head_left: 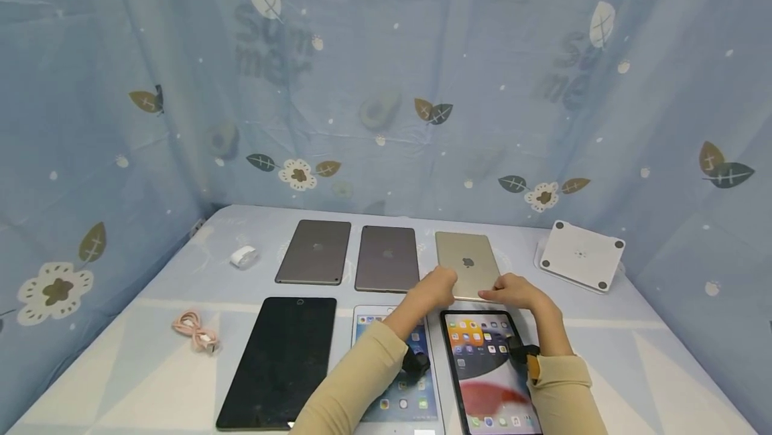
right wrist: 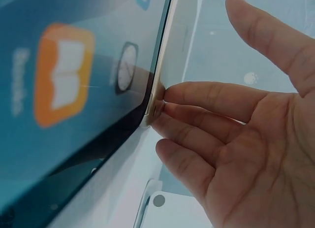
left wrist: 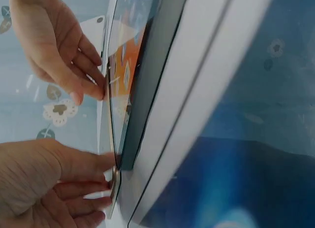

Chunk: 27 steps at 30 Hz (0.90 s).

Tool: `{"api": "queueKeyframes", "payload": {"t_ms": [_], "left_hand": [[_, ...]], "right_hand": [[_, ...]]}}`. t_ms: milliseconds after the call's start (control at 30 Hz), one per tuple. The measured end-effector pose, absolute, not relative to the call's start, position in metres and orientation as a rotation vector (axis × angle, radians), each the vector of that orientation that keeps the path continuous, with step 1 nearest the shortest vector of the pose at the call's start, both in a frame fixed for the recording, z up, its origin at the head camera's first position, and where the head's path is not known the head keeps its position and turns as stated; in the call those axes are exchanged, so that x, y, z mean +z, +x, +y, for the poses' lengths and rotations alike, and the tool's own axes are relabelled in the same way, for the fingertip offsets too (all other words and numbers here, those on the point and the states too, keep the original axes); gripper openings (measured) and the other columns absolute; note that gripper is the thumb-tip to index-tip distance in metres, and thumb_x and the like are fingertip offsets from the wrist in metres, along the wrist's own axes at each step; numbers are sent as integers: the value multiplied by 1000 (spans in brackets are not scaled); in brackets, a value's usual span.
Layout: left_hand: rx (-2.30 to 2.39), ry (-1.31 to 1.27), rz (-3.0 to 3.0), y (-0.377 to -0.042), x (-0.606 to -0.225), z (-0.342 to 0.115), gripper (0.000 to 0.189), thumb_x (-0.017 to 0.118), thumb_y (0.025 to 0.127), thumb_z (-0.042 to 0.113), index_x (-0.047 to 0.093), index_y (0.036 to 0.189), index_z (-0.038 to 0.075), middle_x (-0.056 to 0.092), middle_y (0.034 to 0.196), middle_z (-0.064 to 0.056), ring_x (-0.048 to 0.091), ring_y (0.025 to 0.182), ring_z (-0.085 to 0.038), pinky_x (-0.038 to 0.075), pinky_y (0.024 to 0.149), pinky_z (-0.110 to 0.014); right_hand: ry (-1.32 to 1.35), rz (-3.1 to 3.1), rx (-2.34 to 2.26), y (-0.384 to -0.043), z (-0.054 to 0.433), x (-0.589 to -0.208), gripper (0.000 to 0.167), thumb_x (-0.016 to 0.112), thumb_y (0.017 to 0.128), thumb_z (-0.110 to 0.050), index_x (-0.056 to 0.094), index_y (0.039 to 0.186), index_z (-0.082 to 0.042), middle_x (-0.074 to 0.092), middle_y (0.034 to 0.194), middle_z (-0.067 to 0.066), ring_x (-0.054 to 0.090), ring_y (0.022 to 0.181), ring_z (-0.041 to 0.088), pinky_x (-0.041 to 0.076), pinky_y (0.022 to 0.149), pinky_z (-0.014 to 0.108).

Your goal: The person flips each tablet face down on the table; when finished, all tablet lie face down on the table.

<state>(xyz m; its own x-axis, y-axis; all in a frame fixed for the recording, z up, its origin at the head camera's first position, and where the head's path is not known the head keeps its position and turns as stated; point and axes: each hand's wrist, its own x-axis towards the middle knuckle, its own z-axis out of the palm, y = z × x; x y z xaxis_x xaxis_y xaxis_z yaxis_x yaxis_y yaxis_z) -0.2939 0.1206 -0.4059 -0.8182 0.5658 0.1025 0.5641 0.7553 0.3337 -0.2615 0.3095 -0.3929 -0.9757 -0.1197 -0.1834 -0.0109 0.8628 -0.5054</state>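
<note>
Left hand (head_left: 437, 287), fingers pinching gold iPad (head_left: 467, 257); right hand (head_left: 517, 290) touching edge, fingers extended. Uneven support could cause slip.

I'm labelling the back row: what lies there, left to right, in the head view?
Small white block, dark grey rectangular tablet, second dark grey rectangular tablet, gold rectangular tablet, white rectangular plate with dark round feet.

Opens wide at lower right of the frame, past the right sleeve (head_left: 569, 395)! Narrows at centre between gold tablet (head_left: 466, 254) and grey tablet (head_left: 388, 261), plugged low by the left hand (head_left: 433, 289). Hits a white slab (head_left: 582, 255) at right. Threads through at left, between pink cable (head_left: 196, 332) and black tablet (head_left: 280, 361).
</note>
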Motion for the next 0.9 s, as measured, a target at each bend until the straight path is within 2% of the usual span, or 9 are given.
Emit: {"api": "queueKeyframes", "payload": {"t_ms": [133, 300, 433, 500, 600, 667, 800, 900], "left_hand": [[544, 927, 2956, -292, -407, 119, 13, 73, 77, 0, 61, 77, 5, 61, 72, -3, 46, 59, -11, 41, 53, -23], [568, 889, 2904, -294, -403, 110, 12, 75, 80, 9, 64, 82, 4, 63, 74, -4, 48, 58, -12, 41, 53, -23], [613, 853, 2869, -296, -398, 97, 26, 75, 83, 22, 68, 97, 2, 69, 87, -7, 59, 68, -14, 48, 60, -24], [624, 825, 2862, -296, -394, 87, 34, 74, 84, 26, 67, 106, 1, 70, 99, -10, 65, 82, -18, 53, 70, -27], [640, 792, 2857, -296, -386, 66, 42, 72, 86, 28, 64, 114, -2, 68, 110, -14, 66, 98, -26, 55, 82, -35], [667, 769, 2853, -295, -381, 49, 47, 71, 87, 29, 61, 119, -5, 64, 119, -18, 62, 110, -32, 53, 91, -40], [762, 724, 2855, -293, -374, 13, 57, 69, 89, 28, 54, 130, -9, 57, 131, -24, 54, 123, -38, 47, 100, -47], [805, 663, 2875, -289, -372, -15, 58, 68, 89, 27, 52, 131, -10, 56, 131, -27, 54, 123, -40, 47, 100, -50]], "right_hand": [[-92, 2827, -758, -264, 308, -394, 38, 64, 89, -34, 66, 72, 0, 48, 60, 0, 41, 58, 13, 31, 53, 25], [-106, 2831, -747, -264, 307, -393, 39, 66, 87, -35, 67, 81, 3, 56, 70, 5, 48, 65, 16, 37, 57, 28], [-141, 2856, -771, -264, 304, -390, 48, 63, 89, -36, 65, 104, 9, 67, 93, 20, 60, 81, 27, 52, 71, 42], [-143, 2867, -792, -264, 302, -389, 58, 62, 90, -37, 58, 118, 14, 65, 109, 29, 62, 96, 38, 52, 83, 52], [-125, 2892, -795, -262, 298, -387, 74, 60, 91, -40, 43, 132, 19, 51, 129, 38, 51, 118, 51, 45, 93, 61], [-108, 2909, -799, -261, 295, -385, 80, 60, 90, -44, 39, 136, 18, 44, 135, 40, 43, 125, 55, 42, 97, 63], [-170, 2914, -841, -260, 282, -381, 81, 60, 90, -45, 37, 139, 15, 38, 141, 38, 36, 130, 55, 37, 101, 64], [-269, 2911, -849, -262, 267, -376, 78, 60, 91, -43, 38, 139, 14, 39, 142, 36, 36, 132, 53, 35, 104, 63]]}}
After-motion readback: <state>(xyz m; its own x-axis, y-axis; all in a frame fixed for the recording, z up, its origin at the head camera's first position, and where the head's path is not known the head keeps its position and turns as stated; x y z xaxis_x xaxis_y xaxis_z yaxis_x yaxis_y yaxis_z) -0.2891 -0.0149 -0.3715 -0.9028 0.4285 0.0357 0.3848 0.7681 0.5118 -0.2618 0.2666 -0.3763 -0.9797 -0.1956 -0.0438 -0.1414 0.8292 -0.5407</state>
